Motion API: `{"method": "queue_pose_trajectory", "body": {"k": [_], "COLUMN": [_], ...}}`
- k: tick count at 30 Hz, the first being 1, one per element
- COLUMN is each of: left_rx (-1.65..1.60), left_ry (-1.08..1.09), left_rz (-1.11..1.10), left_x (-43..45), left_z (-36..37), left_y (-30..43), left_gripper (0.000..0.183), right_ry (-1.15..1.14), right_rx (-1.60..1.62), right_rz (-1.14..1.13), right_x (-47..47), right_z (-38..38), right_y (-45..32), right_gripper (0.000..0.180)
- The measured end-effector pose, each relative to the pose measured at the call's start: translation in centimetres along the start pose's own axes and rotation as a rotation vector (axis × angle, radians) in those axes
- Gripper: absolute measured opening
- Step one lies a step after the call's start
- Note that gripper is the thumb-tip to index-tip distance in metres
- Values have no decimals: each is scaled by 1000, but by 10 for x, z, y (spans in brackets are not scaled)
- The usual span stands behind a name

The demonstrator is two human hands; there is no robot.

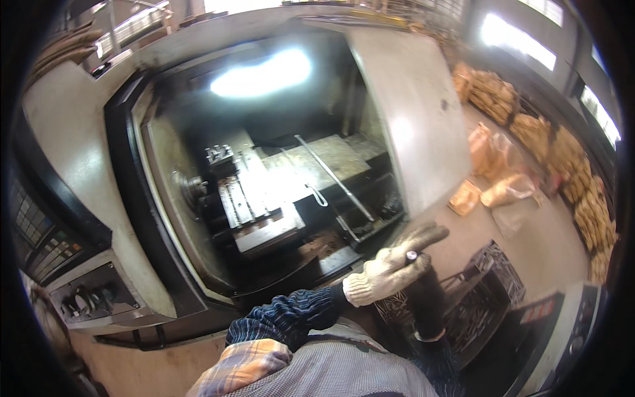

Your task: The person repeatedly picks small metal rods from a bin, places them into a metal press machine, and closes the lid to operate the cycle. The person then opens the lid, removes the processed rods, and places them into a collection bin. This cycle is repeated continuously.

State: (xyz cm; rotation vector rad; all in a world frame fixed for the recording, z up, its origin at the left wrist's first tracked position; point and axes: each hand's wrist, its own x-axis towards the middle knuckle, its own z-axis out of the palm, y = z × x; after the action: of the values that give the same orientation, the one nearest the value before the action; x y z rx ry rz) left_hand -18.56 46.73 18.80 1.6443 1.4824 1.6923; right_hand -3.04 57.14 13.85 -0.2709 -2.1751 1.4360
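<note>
My left hand point(389, 273), in a soiled white knit glove, is out in front of me beside the open machine. The round bright end of a small metal part point(412, 255) shows between its thumb and fingers; the rest of that part is hidden. Close against it is my right hand point(427, 293) in a black glove, its fingers partly covered by the left, so its grip is unclear. Left of both hands is a CNC lathe with its chuck point(191, 187), a slotted metal table point(243, 203) and a long metal rod point(335, 178) lying inside.
A metal bin point(476, 317) of loose metal pieces stands below my hands. The lathe's control panel point(94, 295) is at the left. Sacks point(570, 164) line the wall, with bags point(506, 191) on the floor. Another machine cabinet point(570, 337) stands at lower right.
</note>
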Motion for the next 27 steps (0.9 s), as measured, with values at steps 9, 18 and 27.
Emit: {"method": "queue_pose_trajectory", "body": {"k": [9,18,27], "left_rx": [-292,980,1756], "left_ry": [600,897,202], "left_rz": [-411,-1132,-1806], "left_x": [-59,-109,-169], "left_z": [-122,-322,-434], "left_y": [-60,-168,-162], "left_gripper": [57,55,49], "right_ry": [-322,-446,-428], "right_rx": [557,542,517], "right_rz": [320,216,278], "right_x": [104,179,231], "right_z": [115,166,159], "right_y": [8,67,105], "right_gripper": [33,23,22]}}
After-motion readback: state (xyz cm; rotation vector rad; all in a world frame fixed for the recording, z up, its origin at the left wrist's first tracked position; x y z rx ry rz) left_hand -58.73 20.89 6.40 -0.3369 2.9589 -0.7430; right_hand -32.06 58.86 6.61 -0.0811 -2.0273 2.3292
